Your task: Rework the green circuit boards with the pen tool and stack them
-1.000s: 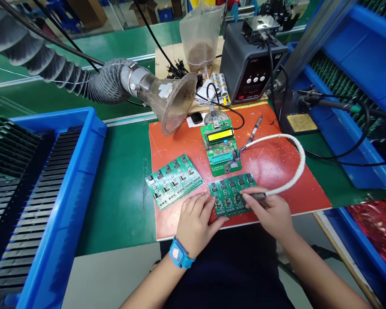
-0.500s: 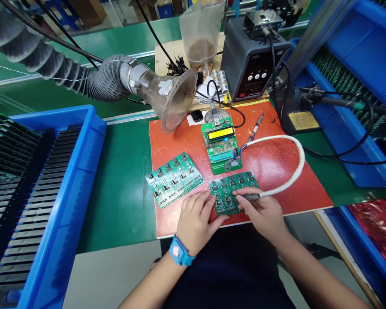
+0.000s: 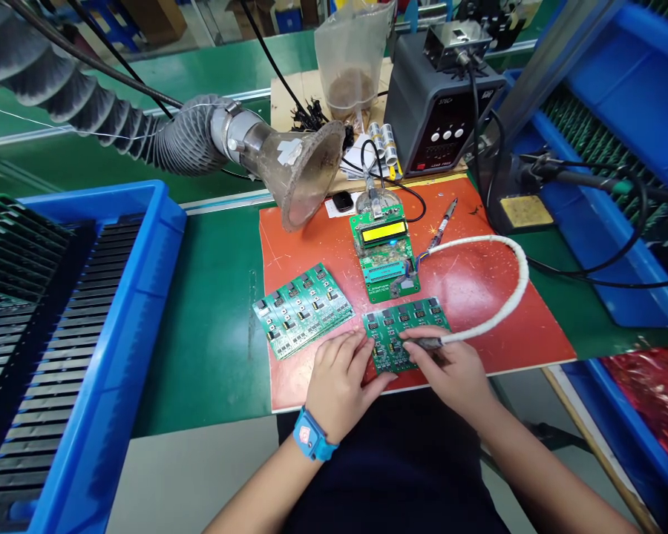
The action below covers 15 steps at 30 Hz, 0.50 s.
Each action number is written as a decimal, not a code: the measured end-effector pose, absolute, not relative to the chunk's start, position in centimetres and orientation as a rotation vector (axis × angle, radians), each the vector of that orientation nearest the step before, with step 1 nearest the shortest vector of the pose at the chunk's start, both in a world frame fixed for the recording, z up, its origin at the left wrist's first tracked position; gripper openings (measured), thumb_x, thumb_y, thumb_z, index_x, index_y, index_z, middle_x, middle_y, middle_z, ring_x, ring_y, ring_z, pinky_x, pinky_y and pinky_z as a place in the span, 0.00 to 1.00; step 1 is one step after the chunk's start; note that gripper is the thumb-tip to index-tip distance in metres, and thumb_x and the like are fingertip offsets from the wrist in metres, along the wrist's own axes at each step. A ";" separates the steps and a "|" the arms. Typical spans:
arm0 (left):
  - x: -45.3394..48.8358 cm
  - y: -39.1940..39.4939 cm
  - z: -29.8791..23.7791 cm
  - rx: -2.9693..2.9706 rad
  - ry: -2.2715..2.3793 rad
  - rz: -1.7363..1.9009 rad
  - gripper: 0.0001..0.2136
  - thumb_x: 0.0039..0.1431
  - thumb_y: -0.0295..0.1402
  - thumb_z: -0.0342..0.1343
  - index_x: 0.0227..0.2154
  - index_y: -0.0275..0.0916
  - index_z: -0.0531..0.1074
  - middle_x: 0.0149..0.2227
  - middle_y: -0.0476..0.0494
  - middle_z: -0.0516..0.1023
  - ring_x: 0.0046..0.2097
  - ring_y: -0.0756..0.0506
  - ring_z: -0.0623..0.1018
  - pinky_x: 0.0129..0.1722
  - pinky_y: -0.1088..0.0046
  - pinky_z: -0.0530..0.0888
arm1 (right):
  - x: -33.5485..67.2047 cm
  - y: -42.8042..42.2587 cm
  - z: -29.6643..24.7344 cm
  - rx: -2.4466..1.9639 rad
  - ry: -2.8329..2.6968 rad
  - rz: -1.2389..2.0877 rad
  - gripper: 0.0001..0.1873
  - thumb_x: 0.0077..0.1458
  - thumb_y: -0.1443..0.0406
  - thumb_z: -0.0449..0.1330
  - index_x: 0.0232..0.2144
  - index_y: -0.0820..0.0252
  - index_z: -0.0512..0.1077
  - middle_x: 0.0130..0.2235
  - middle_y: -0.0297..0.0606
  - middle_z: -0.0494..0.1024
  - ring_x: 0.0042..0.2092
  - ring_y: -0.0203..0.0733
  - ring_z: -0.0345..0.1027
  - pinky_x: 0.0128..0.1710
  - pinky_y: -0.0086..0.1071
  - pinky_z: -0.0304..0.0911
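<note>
Currently we grip one probe in our right hand over one circuit board on one red mat; our left hand, loosely open, touches the board's left edge; one board stack lies nearby.

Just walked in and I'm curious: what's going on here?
A person's left hand rests at the left edge of a green circuit board, while the right hand holds a pen-like tool over it. The tool's white cable runs to a display board, its screen lit yellow. Similar stacked boards lie left, on the red mat.
</note>
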<state>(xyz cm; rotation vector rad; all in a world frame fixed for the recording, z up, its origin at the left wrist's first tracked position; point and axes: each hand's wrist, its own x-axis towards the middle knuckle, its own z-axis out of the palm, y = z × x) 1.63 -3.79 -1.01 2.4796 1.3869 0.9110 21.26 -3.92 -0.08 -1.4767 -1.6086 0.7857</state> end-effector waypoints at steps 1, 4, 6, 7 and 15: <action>1.6 -3.8 -1.0 2.480 1.384 0.911 0.22 0.54 0.41 0.65 0.47 0.33 0.72 0.46 0.34 0.78 0.48 0.37 0.77 0.47 0.56 0.75 | 21.3 -3.9 -0.1 -1.478 -1.623 0.781 0.07 0.60 0.63 0.58 0.38 0.58 0.74 0.39 0.38 0.81 0.33 0.39 0.76 0.30 0.28 0.71; 1.7 -3.8 -1.0 2.483 1.380 0.915 0.22 0.54 0.41 0.65 0.47 0.32 0.72 0.46 0.33 0.77 0.48 0.36 0.76 0.46 0.56 0.75 | 21.3 -3.9 -0.1 -1.488 -1.660 0.775 0.07 0.60 0.63 0.58 0.39 0.58 0.74 0.39 0.39 0.81 0.36 0.42 0.77 0.32 0.30 0.72; 1.7 -3.8 -0.9 2.490 1.379 0.920 0.22 0.54 0.41 0.65 0.47 0.32 0.72 0.46 0.33 0.78 0.48 0.36 0.76 0.46 0.56 0.75 | 21.2 -3.9 -0.1 -1.497 -1.672 0.775 0.08 0.61 0.62 0.58 0.39 0.58 0.74 0.39 0.39 0.81 0.37 0.42 0.77 0.33 0.30 0.73; 1.7 -3.9 -0.9 2.492 1.378 0.920 0.22 0.54 0.41 0.65 0.47 0.32 0.72 0.46 0.34 0.78 0.48 0.36 0.76 0.46 0.56 0.75 | 21.2 -3.8 -0.1 -1.501 -1.675 0.770 0.08 0.61 0.62 0.58 0.39 0.58 0.74 0.39 0.39 0.81 0.37 0.42 0.77 0.32 0.30 0.73; 1.9 -3.9 -1.7 2.466 1.417 0.983 0.23 0.56 0.45 0.61 0.47 0.33 0.71 0.45 0.35 0.77 0.47 0.37 0.77 0.45 0.56 0.76 | 21.9 -4.0 -1.2 -1.466 -1.743 0.541 0.12 0.61 0.57 0.56 0.35 0.57 0.75 0.33 0.38 0.82 0.31 0.43 0.77 0.30 0.30 0.73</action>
